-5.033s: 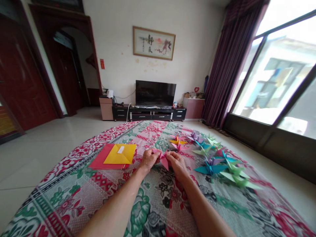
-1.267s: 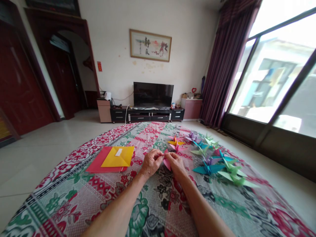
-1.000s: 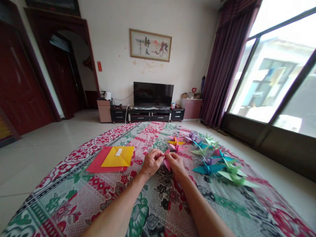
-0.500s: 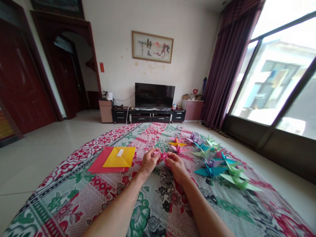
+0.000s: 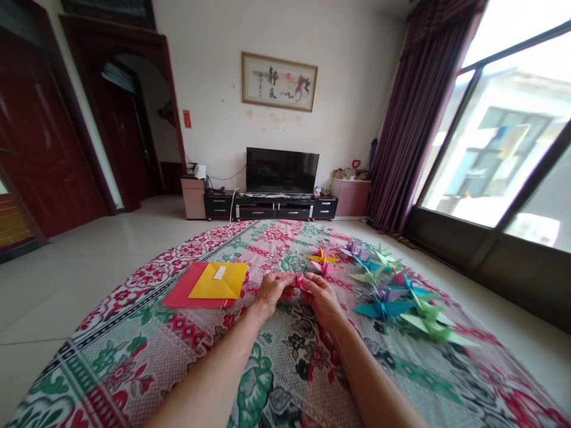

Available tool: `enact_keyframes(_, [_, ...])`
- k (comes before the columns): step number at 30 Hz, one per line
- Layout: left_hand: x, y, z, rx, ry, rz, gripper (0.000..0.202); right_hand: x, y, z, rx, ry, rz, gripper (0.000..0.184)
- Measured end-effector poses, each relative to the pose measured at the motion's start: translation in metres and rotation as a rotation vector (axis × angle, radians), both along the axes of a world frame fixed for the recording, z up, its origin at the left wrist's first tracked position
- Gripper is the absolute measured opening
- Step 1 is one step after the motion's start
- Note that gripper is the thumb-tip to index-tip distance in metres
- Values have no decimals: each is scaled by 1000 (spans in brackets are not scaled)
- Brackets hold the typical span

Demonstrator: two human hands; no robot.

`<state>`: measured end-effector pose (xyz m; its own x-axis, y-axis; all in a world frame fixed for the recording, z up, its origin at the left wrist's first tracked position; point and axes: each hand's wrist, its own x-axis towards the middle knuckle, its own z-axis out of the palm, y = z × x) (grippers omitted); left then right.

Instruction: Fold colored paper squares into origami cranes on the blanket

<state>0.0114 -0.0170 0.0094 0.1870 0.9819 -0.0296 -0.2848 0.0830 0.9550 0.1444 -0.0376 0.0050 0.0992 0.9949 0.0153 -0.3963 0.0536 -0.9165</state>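
A small folded pink paper (image 5: 300, 280) is held over the middle of the round table, pinched between both hands. My left hand (image 5: 273, 291) grips it from the left with thumb and fingers pressed together. From the other side my right hand (image 5: 322, 295) pinches it too, fingers closed. Much of the paper is hidden by the fingers, so its exact folds cannot be made out. Just beyond my right hand sit a pink paper crane (image 5: 325, 268) and an orange paper crane (image 5: 322, 257).
More paper cranes lie to the right, among them a blue one (image 5: 384, 306) and a green one (image 5: 432, 326). On the left, yellow paper (image 5: 223, 282) rests over red paper (image 5: 176, 289). A patterned tablecloth (image 5: 196, 356) covers the table. A television (image 5: 282, 171) stands beyond.
My left fingers have shifted over the pink paper, covering more of its left side. Both hands still hold it. The whole view has moved slightly.
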Motion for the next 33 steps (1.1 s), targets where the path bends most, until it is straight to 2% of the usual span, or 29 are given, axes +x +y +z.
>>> enact_keyframes(10, [0,-4,3,1,6,-26,23,-4,-7,5,-50,26,83,29])
enact_keyframes(22, [0,-9,2,29,49,-34,34,2,-10,3,-44,98,189,27])
enact_keyframes(33, [1,-10,-5,99,28,-29,35,-2,-7,2,-57,106,168,26])
